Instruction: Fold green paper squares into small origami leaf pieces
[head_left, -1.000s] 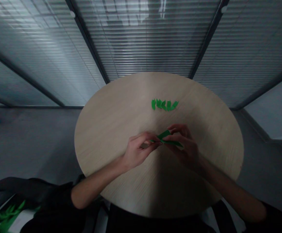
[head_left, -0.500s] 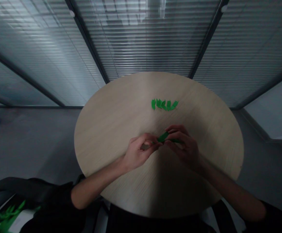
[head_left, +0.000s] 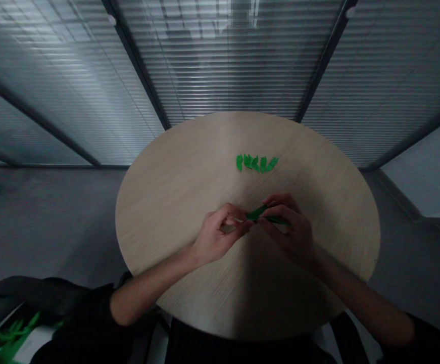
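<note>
Near the middle of the round desk, left hand and right hand, both pinching one folded green paper strip just above the wood. Farther back, slightly right, row of small green paper pieces. Beyond, slatted blinds.

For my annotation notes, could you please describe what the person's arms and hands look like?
The left hand and right hand are bare: no gloves, rings or watch show. The forearms are uncovered; the black left sleeve and right sleeve end near the elbows.
</note>
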Tool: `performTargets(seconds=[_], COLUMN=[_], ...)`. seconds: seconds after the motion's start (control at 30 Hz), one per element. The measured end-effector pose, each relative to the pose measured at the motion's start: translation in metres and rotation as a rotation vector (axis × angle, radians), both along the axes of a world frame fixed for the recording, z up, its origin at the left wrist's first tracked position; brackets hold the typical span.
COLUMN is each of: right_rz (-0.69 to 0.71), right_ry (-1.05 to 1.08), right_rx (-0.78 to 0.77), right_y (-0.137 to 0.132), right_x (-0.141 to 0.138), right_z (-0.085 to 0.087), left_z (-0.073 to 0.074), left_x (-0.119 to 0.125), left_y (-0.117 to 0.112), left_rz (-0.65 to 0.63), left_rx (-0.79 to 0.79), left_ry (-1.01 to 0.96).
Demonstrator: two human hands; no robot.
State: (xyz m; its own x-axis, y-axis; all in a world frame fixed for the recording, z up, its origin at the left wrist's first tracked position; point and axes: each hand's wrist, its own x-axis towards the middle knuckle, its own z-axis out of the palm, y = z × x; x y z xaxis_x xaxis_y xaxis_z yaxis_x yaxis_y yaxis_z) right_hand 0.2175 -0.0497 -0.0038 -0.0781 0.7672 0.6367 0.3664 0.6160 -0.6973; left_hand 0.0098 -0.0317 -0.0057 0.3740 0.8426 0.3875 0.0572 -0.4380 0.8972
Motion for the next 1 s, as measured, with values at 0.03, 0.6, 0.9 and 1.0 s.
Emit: performTargets(seconds=[0.03,0.6,0.9,1.0], right_rz=[0.001,0.051,0.016,0.006], right_ry=[-0.002,0.042,-0.014,-0.003], right_rx=[0.013,-0.071,-0.001,-0.006], right_y=[0.0,-0.001,-0.001,-0.002], right_x=[0.0,-0.003,-0.002,-0.003], right_z=[0.0,0.0,0.003,0.002], left_z=[0.001,-0.001,0.007,0.006], left_x=[0.0,0.003,0.01,0.01], left_y=[0.0,-0.003,0.002,0.001], left_rz=[0.006,0.061,-0.064,-0.048], left_rx=[-0.004,0.015,-0.271,-0.269], left_ry=[0.012,0.007,-0.152,-0.173])
